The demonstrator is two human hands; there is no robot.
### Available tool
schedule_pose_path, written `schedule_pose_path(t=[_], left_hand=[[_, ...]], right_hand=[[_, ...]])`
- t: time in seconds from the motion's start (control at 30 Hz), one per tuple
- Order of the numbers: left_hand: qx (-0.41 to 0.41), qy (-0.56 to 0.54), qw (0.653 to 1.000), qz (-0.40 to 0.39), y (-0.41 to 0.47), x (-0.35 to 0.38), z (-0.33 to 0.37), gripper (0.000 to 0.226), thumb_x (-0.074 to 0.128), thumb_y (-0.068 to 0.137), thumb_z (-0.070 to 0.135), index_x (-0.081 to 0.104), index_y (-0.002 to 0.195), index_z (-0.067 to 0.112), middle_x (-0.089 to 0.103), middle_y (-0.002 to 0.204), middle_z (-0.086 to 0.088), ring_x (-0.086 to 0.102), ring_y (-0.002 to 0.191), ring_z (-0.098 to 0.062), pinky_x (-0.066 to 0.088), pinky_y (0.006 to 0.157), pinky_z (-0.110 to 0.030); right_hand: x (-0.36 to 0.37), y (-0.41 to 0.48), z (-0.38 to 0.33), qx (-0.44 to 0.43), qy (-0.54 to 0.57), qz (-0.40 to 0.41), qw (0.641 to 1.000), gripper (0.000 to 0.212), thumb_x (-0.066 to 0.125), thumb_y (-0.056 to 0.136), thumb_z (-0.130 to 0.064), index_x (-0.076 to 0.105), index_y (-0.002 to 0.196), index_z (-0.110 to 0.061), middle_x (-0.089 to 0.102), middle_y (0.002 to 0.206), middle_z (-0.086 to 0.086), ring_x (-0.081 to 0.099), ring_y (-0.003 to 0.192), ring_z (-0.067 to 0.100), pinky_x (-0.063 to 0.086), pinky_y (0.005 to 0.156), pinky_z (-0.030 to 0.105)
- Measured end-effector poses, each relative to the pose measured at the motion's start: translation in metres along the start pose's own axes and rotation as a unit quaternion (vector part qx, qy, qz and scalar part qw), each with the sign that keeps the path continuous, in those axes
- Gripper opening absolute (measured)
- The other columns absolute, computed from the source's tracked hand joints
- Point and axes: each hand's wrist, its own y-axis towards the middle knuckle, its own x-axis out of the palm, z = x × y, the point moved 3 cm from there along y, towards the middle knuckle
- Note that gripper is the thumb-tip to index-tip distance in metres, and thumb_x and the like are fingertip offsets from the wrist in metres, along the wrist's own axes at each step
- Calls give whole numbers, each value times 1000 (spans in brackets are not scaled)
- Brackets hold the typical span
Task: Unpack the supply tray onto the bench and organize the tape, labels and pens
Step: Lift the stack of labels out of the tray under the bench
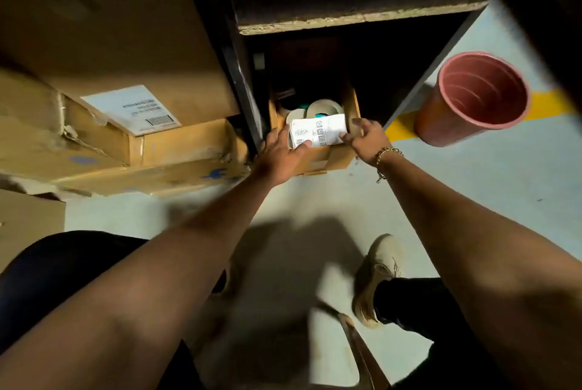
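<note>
Tray sits on floor under bench w/ my left hand & right hand clamped on its near corners; label sheet on top could slide off if I tilt it

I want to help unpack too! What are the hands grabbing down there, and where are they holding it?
Both hands grip the cardboard tray at its near corners: left hand on the left rim, right hand on the right rim.

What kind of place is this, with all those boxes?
Probably a storeroom or warehouse packing area. Big cardboard boxes with a shipping label are stacked on the left, the grey floor has a yellow painted line, and both hands reach for a small supply tray of tape rolls under a bench.
</note>
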Motion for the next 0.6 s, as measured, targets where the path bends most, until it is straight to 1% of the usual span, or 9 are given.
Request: schedule_pose_path(t=[0.1,0.17,0.3,0.37,0.43,0.47,0.5,0.53,0.6], left_hand=[[-20,6,1000,1,31,11,-8,75,47,92,63,24,154,27,19,161,-5,25,145,-30,28,117,-44],[-35,15,999,4,53,20,-15,75,50,90,62,26,153,30,13,163,-6,23,146,-33,27,117,-44],[-57,18,998,-5,87,40,-33,78,53,88,63,24,154,32,-6,164,-8,15,148,-38,24,119,-47],[-66,3,998,-8,93,46,-38,80,54,88,62,21,155,30,-9,164,-10,15,149,-38,24,119,-45],[-67,-14,998,-1,95,49,-37,85,58,88,59,18,156,27,-8,164,-10,18,149,-36,26,118,-41],[-66,-21,998,5,95,50,-37,89,62,86,57,16,156,25,-7,164,-10,17,149,-34,25,117,-40],[-63,-26,998,10,94,50,-36,96,66,84,55,13,157,23,-7,164,-10,14,150,-32,24,117,-39],[-62,-33,997,10,94,50,-38,102,70,82,54,9,157,21,-7,164,-10,11,151,-30,23,118,-38],[-64,-34,997,-2,92,51,-41,112,75,77,54,5,158,21,-7,164,-9,5,152,-28,20,119,-40]], right_hand=[[7,30,13,1,-67,-8,998,64,64,89,-44,44,144,-20,22,158,13,32,140,37,32,115,44],[17,48,23,3,-80,-34,996,65,61,89,-47,42,146,-22,13,160,13,25,144,37,28,118,41],[27,80,32,-5,-72,-60,996,72,63,87,-50,35,149,-27,8,161,11,25,144,36,28,116,41],[29,91,36,1,-75,-80,994,88,70,77,-59,32,150,-30,10,162,8,25,144,35,27,116,40],[31,99,40,8,-90,-103,991,112,76,58,-70,27,152,-32,16,161,4,24,144,35,33,112,44],[31,100,42,15,-84,-107,991,119,80,53,-68,25,153,-32,20,159,3,27,142,35,40,107,47],[32,101,44,23,-65,-105,992,120,85,54,-60,23,153,-31,23,156,4,29,140,35,47,102,50],[32,101,44,31,-49,-98,994,121,88,57,-51,21,154,-29,24,155,5,31,140,35,49,100,52],[32,95,44,40,-35,-88,995,123,90,57,-45,18,155,-26,23,156,7,30,141,34,46,103,54]])
